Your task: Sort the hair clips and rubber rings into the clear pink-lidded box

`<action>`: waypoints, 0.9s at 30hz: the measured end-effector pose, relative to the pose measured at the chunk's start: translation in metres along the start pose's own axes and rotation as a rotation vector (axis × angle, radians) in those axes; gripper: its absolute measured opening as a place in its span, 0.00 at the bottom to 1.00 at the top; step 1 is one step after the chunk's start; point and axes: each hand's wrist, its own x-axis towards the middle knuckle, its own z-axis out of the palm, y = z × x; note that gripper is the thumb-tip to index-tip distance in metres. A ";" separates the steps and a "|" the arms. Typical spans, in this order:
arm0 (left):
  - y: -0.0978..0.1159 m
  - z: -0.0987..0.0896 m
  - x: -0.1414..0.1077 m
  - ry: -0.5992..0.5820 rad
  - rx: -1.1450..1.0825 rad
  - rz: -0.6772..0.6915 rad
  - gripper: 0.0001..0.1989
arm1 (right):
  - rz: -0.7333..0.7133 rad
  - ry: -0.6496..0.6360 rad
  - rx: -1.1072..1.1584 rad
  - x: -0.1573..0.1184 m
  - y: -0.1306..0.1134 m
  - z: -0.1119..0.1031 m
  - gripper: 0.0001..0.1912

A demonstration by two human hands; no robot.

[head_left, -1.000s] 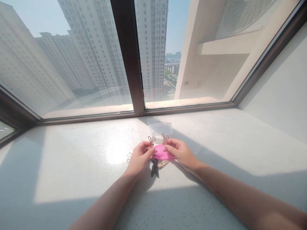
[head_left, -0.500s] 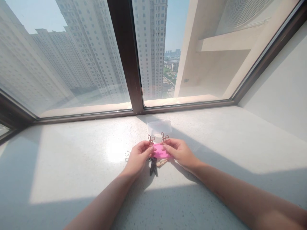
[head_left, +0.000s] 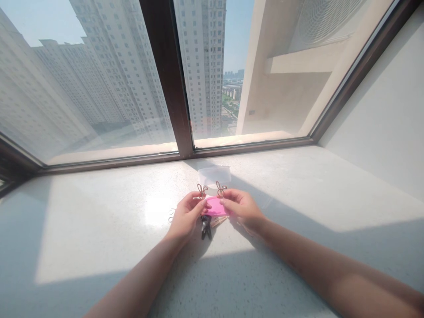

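Between thumb and fingers, my left hand pinches a small copper-coloured wire piece with rabbit-ear loops. My right hand pinches a similar wire piece just to its right. Both pieces stand upright, a small gap apart. Below and between my fingertips is a pink oval object; whether my fingers touch it I cannot tell. Black clips and a light-brown clip lie just on the near side of it, partly hidden.
A clear plastic box sits behind my hands on the speckled white sill. Small rings lie left of my left hand. The brown window frame runs along the back, with a white wall at right.
The whole view has shifted, so hands and objects appear slightly further left. Both hands still hold the wire pieces, with little change between them.
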 end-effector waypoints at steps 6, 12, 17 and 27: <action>0.002 0.002 -0.002 0.000 -0.013 -0.002 0.11 | 0.111 -0.072 0.091 -0.004 -0.001 0.008 0.10; 0.004 0.007 -0.005 -0.030 -0.051 -0.028 0.10 | 0.061 -0.192 -0.046 -0.010 -0.001 0.010 0.11; 0.004 0.008 -0.008 -0.054 -0.027 0.011 0.07 | -0.197 -0.234 -0.354 -0.013 -0.004 0.007 0.09; -0.001 0.008 -0.010 -0.135 -0.056 -0.035 0.09 | -0.647 -0.220 -0.870 -0.015 -0.009 0.004 0.08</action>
